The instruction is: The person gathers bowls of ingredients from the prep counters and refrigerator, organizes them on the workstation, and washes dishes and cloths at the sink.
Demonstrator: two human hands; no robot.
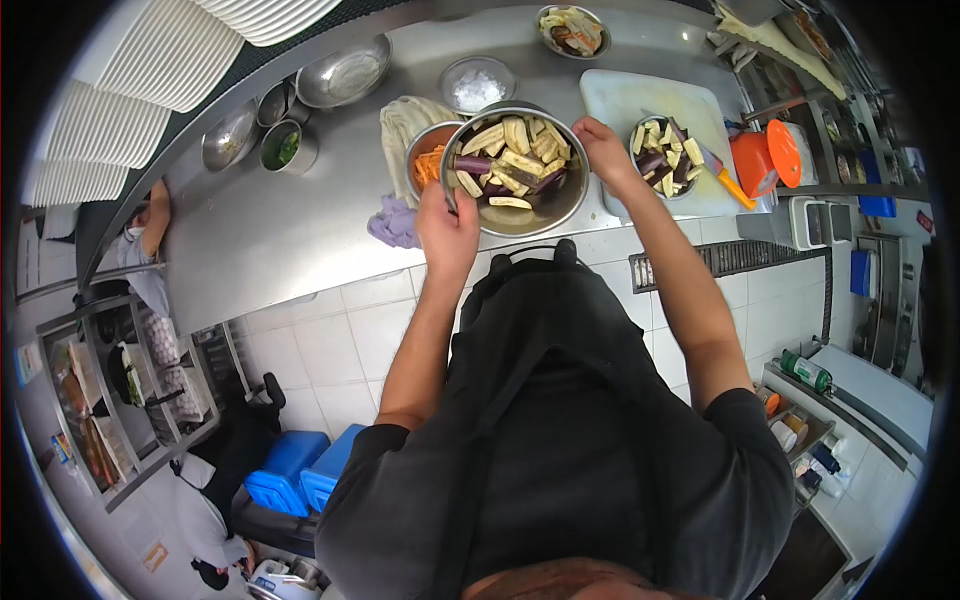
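Observation:
Both my hands grip a large metal bowl (545, 215) by its rim, near the front edge of the steel counter. Inside it lie several cut eggplant pieces (520, 160), pale with purple skin. My left hand (450, 225) is closed on the near left rim; my right hand (603, 150) holds the right rim. Partly behind the bowl on the left stands a bowl of orange shreds (428, 163). To the right, a smaller bowl of eggplant pieces (665, 157) rests on a white cutting board (620, 92), beside a knife with an orange handle (735, 188).
A bowl of white grains (478, 88) and a bowl of scraps (573, 32) stand farther back. Cloths (398, 222) lie left of the bowls. Metal pans (343, 72) and a pot (289, 148) sit at the left. An orange container (755, 163) stands right. Other people are at the far left.

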